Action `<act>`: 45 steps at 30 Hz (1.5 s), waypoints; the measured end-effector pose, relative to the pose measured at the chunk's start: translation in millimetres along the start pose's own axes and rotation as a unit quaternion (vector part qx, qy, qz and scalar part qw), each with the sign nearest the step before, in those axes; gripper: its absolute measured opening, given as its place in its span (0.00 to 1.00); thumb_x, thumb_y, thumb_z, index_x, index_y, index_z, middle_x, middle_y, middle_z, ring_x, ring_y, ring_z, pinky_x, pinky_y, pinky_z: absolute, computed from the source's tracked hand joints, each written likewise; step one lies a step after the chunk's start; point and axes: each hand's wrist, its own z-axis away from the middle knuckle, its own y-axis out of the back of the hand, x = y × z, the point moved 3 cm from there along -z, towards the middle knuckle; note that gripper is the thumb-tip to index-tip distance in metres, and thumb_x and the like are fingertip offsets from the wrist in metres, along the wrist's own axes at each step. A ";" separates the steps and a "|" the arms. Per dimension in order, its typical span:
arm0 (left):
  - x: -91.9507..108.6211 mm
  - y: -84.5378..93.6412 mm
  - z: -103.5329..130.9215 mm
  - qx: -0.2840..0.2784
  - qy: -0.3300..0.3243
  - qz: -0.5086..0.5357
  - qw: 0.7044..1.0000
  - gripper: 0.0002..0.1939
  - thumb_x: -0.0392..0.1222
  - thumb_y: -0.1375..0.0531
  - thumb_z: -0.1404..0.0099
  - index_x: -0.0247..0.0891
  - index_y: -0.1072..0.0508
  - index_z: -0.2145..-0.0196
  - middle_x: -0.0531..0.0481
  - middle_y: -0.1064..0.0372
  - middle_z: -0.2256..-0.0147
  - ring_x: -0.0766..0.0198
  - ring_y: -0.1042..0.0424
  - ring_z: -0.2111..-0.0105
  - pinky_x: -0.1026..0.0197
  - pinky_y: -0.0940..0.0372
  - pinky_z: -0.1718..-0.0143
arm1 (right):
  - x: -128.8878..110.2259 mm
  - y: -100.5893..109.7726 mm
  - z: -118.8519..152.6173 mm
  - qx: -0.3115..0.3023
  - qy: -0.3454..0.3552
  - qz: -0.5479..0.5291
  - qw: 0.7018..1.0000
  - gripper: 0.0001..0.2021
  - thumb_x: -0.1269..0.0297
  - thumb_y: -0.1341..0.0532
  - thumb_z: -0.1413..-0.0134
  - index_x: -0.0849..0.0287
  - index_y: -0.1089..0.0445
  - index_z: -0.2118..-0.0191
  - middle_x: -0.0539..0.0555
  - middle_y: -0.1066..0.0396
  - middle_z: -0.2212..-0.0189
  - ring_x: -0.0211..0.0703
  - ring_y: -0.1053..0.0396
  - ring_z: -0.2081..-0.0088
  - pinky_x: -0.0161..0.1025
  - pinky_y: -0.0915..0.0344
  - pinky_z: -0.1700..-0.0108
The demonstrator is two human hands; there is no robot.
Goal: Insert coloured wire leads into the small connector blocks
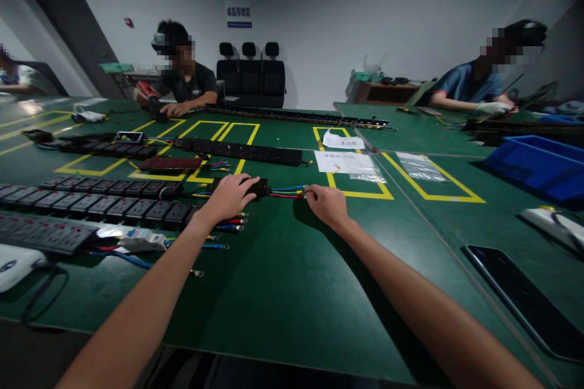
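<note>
My left hand (232,197) is laid over the end of a black power strip (261,187), thumb on the near side and fingers across its top, gripping it. Blue, green, yellow and red wires (285,192) run out of that end to the right. At their tips, my right hand (327,203) is closed in a pinch on the wire ends; the fingers partly hide the lugs. Just below my left hand, more wires with ring terminals (237,227) stick out from neighbouring strips on the green table (292,298).
Several socket strips (114,203) lie at left. Farther back are another strip (241,151), papers (340,162) and a plastic bag (420,167). At right are a blue bin (538,167) and a phone (520,298). Co-workers (194,82) sit across the table, one holding a red tool.
</note>
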 end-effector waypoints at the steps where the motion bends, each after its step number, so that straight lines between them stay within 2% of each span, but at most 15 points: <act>1: -0.1 -0.1 0.1 0.000 -0.001 -0.004 1.000 0.24 0.48 0.46 0.24 0.38 0.34 0.35 0.37 0.33 0.42 0.46 0.33 0.44 0.44 0.40 0.41 | 0.1 0.6 0.4 0.011 -0.002 -0.003 1.000 0.19 0.61 0.49 0.33 0.52 0.20 0.52 0.55 0.18 0.64 0.46 0.24 0.64 0.37 0.42 0.66; 5: -0.1 -0.1 0.3 0.002 -0.004 -0.009 1.000 0.24 0.48 0.46 0.24 0.39 0.34 0.35 0.38 0.33 0.42 0.47 0.33 0.44 0.44 0.39 0.42 | 0.3 0.8 0.0 0.014 -0.017 0.010 1.000 0.20 0.62 0.49 0.34 0.51 0.23 0.45 0.56 0.19 0.64 0.47 0.23 0.64 0.37 0.41 0.66; 10: 0.7 0.7 -0.1 -0.005 -0.004 -0.010 1.000 0.24 0.47 0.45 0.24 0.37 0.34 0.35 0.37 0.33 0.42 0.46 0.33 0.45 0.43 0.39 0.42 | -0.5 -2.7 -3.2 -0.066 -0.022 0.043 0.997 0.20 0.61 0.48 0.34 0.50 0.24 0.44 0.56 0.19 0.62 0.48 0.23 0.63 0.37 0.39 0.66; 12: 0.7 0.7 -0.3 -0.006 -0.004 -0.012 1.000 0.25 0.47 0.45 0.25 0.37 0.34 0.35 0.37 0.33 0.42 0.46 0.33 0.45 0.43 0.39 0.42 | -0.9 -2.8 -3.6 -0.073 -0.021 0.043 0.996 0.20 0.61 0.48 0.34 0.50 0.25 0.43 0.56 0.19 0.62 0.48 0.23 0.63 0.37 0.39 0.66; 16: 0.1 -0.5 -0.1 -0.003 -0.005 -0.013 1.000 0.24 0.47 0.44 0.25 0.37 0.34 0.35 0.36 0.33 0.42 0.46 0.33 0.45 0.43 0.38 0.43 | -0.8 -0.8 -2.2 -0.028 -0.025 0.025 0.999 0.19 0.62 0.47 0.35 0.53 0.27 0.43 0.55 0.19 0.65 0.48 0.24 0.64 0.37 0.41 0.67; 19: -0.2 -1.1 0.1 -0.001 -0.004 -0.011 1.000 0.24 0.47 0.45 0.25 0.37 0.34 0.35 0.37 0.33 0.42 0.46 0.33 0.45 0.43 0.39 0.43 | -1.5 0.4 -0.6 0.002 -0.003 0.008 1.000 0.18 0.63 0.47 0.35 0.52 0.24 0.47 0.54 0.19 0.66 0.47 0.24 0.65 0.37 0.43 0.67; 26: 0.2 -0.3 0.1 -0.001 -0.001 -0.002 1.000 0.24 0.47 0.45 0.25 0.37 0.34 0.35 0.36 0.33 0.42 0.45 0.33 0.44 0.43 0.39 0.42 | -1.5 -1.9 -0.4 -0.025 0.024 0.016 0.999 0.18 0.62 0.47 0.35 0.51 0.20 0.53 0.55 0.19 0.67 0.46 0.25 0.68 0.38 0.46 0.69; 31: 0.1 -0.2 0.5 0.003 -0.002 0.002 1.000 0.24 0.48 0.47 0.24 0.37 0.34 0.35 0.36 0.33 0.42 0.45 0.34 0.44 0.42 0.40 0.42 | 1.3 -1.5 0.4 0.046 0.016 -0.013 0.999 0.18 0.63 0.48 0.35 0.54 0.21 0.51 0.55 0.19 0.66 0.45 0.25 0.67 0.37 0.45 0.68; 38: -0.4 -0.8 0.5 -0.002 -0.001 -0.008 1.000 0.24 0.48 0.45 0.25 0.37 0.34 0.35 0.37 0.34 0.42 0.46 0.33 0.45 0.43 0.39 0.42 | 1.6 -4.4 -2.1 0.007 -0.001 0.009 1.000 0.19 0.63 0.47 0.36 0.52 0.24 0.45 0.55 0.19 0.64 0.46 0.25 0.66 0.37 0.44 0.68; 45: 0.1 -0.3 0.0 0.001 -0.003 -0.013 1.000 0.24 0.46 0.43 0.26 0.37 0.33 0.35 0.37 0.33 0.42 0.46 0.33 0.45 0.43 0.39 0.42 | 1.6 -4.5 -1.5 0.024 0.017 -0.004 1.000 0.18 0.64 0.47 0.37 0.52 0.23 0.48 0.55 0.19 0.66 0.47 0.25 0.67 0.38 0.45 0.69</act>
